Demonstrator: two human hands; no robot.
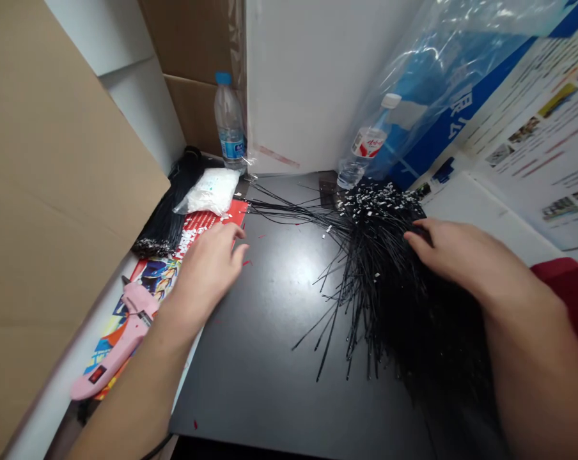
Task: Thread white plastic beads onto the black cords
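My left hand (pixel 213 263) is over the printed sheet at the left, thumb and forefinger apart, with nothing visible between them. Small white pieces (pixel 200 231) are scattered beside its fingers. On the right, my right hand (pixel 445 248) reaches to the edge of a big loose heap of thin black cords (pixel 373 255), many with small white tips. A gap shows between its thumb and forefinger at the cords; its other fingers are hidden. Several cords (pixel 289 209) stretch left from the heap towards a clear bag of white material (pixel 215 190).
A pink glue gun (pixel 130 335) lies on the colourful printed sheet (pixel 157 271). Behind it is another black cord bundle (pixel 167 217). Two plastic bottles, one blue-capped (pixel 230 124) and one white-capped (pixel 368 144), stand at the back of the dark table (pixel 270 345). Cardboard (pixel 54 191) rises at left.
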